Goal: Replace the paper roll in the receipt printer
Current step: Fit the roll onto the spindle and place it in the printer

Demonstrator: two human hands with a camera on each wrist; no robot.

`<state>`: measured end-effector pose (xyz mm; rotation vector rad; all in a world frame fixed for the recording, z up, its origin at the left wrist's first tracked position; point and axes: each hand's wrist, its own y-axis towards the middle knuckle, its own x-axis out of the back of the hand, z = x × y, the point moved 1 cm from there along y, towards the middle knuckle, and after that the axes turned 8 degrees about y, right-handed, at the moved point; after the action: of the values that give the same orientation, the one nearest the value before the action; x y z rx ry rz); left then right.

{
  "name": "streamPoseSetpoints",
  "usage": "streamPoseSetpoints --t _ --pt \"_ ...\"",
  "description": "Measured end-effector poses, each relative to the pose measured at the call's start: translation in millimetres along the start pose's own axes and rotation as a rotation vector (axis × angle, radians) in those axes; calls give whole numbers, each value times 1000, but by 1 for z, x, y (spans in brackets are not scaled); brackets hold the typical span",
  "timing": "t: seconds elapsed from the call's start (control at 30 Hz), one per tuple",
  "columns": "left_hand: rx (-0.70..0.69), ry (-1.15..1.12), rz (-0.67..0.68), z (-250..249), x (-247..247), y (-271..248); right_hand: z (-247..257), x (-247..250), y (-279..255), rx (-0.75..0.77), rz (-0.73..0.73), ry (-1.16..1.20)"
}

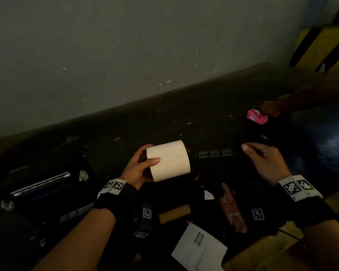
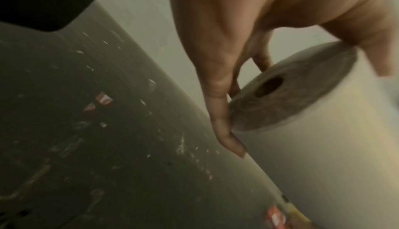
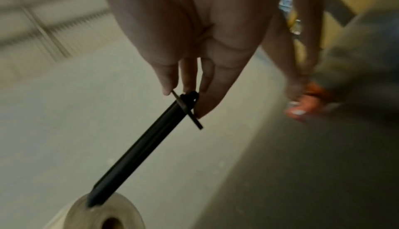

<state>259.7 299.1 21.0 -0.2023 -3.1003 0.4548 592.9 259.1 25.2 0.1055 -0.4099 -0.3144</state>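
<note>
My left hand [image 1: 145,163] grips a full white paper roll [image 1: 168,161] held on its side above the dark counter. In the left wrist view the fingers [image 2: 224,130] wrap the roll [image 2: 302,130] beside its core hole. My right hand [image 1: 262,159] pinches one end of a thin black spindle rod [image 3: 142,147] between its fingertips [image 3: 202,106]. The rod's far tip reaches the end face of the roll [image 3: 103,214], just above the core hole. At the left stands a black printer [image 1: 41,186] with a shiny bar.
An empty cardboard core [image 1: 174,213], a printed receipt [image 1: 200,249] and a red wrapper [image 1: 233,208] lie near me. At the far right another person's hand [image 1: 270,108] rests by a pink object [image 1: 256,116]. A wall runs along the counter's back edge.
</note>
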Motion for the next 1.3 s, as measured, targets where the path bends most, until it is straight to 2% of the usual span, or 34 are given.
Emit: streamPoseSetpoints --t 0.17,0.5,0.67,1.03,1.3 --pt "-35 -86 19 -15 10 -14 38 -16 10 39 -10 31" --pt "-119 -124 -53 -26 31 -44 67 -43 4 76 34 85" --pt "-150 -146 -77 -28 35 -54 72 -46 -4 115 48 59" --pt "-189 -144 -42 -32 26 -64 74 -39 -13 237 -7 50" --pt "-172 -135 17 -33 18 -65 79 -34 -25 231 -7 90"
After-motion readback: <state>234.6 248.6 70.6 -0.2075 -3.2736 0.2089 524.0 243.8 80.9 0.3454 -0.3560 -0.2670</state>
